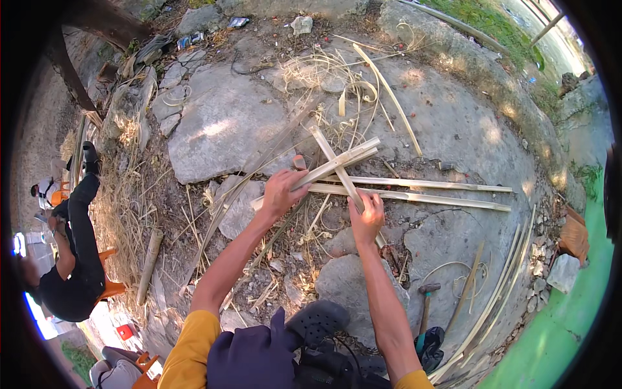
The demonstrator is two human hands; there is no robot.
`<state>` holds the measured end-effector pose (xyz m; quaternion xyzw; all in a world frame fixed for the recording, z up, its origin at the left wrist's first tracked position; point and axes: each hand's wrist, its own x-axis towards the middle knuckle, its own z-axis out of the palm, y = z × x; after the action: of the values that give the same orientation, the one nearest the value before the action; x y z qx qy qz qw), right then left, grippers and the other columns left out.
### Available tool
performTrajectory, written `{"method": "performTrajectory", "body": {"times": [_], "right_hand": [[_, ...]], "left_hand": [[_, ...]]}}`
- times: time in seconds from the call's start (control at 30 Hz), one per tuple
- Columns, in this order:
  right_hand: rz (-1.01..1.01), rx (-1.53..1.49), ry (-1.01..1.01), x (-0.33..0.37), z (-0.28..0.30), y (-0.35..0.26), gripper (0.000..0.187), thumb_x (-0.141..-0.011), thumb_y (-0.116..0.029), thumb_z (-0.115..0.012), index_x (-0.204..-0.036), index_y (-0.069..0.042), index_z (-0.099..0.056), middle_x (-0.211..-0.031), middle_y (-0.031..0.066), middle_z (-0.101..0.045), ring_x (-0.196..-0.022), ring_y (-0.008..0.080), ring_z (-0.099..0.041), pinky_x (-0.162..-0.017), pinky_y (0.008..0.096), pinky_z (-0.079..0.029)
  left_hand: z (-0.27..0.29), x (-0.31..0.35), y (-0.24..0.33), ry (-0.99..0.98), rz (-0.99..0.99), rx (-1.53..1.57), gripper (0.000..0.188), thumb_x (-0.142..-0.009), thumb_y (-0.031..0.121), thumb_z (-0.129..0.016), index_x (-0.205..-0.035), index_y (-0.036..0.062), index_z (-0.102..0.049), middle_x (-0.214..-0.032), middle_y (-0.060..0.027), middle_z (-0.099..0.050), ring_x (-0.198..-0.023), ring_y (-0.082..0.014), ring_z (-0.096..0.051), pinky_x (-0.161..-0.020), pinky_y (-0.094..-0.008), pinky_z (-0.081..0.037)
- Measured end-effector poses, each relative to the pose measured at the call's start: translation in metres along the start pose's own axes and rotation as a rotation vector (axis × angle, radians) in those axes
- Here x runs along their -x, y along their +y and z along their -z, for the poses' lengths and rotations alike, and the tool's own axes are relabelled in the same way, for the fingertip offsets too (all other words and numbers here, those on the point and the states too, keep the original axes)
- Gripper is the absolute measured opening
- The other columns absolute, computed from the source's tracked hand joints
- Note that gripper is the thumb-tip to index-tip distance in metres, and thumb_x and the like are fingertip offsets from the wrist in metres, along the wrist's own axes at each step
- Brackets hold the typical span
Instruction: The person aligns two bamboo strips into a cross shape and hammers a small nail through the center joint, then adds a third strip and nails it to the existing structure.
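My left hand [282, 191] is closed around a pale split bamboo strip [343, 160] slanting up to the right, which looks like two pieces side by side at its far end. My right hand [367, 217] grips a second bamboo strip [332, 154], slanting up to the left. The two held pieces cross just ahead of my hands. Behind my right hand, two longer bamboo strips [440, 198] stretch rightward, low over the ground. A reddish-ended piece [299, 162] shows just beyond my left hand; its kind is unclear.
A hammer [427, 297] lies at right, beside a black plastic bag [429, 350]. Long thin strips [502, 295] curve along the right. Curled shavings [317, 71] litter the broken concrete [227, 129] ahead. A bamboo length [150, 266] lies left, near a seated person in black [74, 279].
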<state>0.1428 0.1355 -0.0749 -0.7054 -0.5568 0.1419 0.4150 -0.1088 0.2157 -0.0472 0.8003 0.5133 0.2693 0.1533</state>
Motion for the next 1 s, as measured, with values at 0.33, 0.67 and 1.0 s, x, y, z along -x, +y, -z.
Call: {"method": "performTrajectory", "body": {"times": [0.33, 0.67, 1.0], "right_hand": [[-0.026, 0.02, 0.019, 0.003, -0.005, 0.0, 0.035, -0.082, -0.013, -0.089, -0.116, -0.012, -0.08, -0.097, 0.0069, -0.067, -0.092, 0.0296, -0.068, -0.081, 0.0449, -0.056], [-0.021, 0.014, -0.01, -0.001, 0.007, 0.007, 0.038, -0.081, -0.019, -0.09, -0.117, -0.012, -0.077, -0.103, 0.0095, -0.066, -0.097, 0.0337, -0.067, -0.085, 0.0485, -0.055], [-0.152, 0.05, -0.463, 0.022, 0.119, 0.01, 0.051, -0.077, -0.018, -0.093, -0.124, -0.011, -0.075, -0.112, 0.0115, -0.071, -0.105, 0.0342, -0.071, -0.093, 0.0453, -0.057]], "left_hand": [[-0.005, 0.001, -0.004, -0.03, 0.017, 0.034, 0.038, -0.086, 0.024, -0.086, -0.119, 0.007, -0.081, -0.109, -0.0093, -0.08, -0.101, -0.0293, -0.073, -0.09, -0.0425, -0.059], [-0.009, 0.001, -0.001, -0.054, 0.067, 0.074, 0.038, -0.086, 0.021, -0.085, -0.121, 0.0072, -0.08, -0.114, -0.0122, -0.077, -0.107, -0.0327, -0.071, -0.095, -0.0435, -0.058], [-0.002, -0.002, 0.001, -0.036, 0.057, 0.071, 0.037, -0.086, 0.021, -0.086, -0.119, 0.0062, -0.08, -0.114, -0.0114, -0.078, -0.106, -0.0326, -0.072, -0.094, -0.0432, -0.058]]}}
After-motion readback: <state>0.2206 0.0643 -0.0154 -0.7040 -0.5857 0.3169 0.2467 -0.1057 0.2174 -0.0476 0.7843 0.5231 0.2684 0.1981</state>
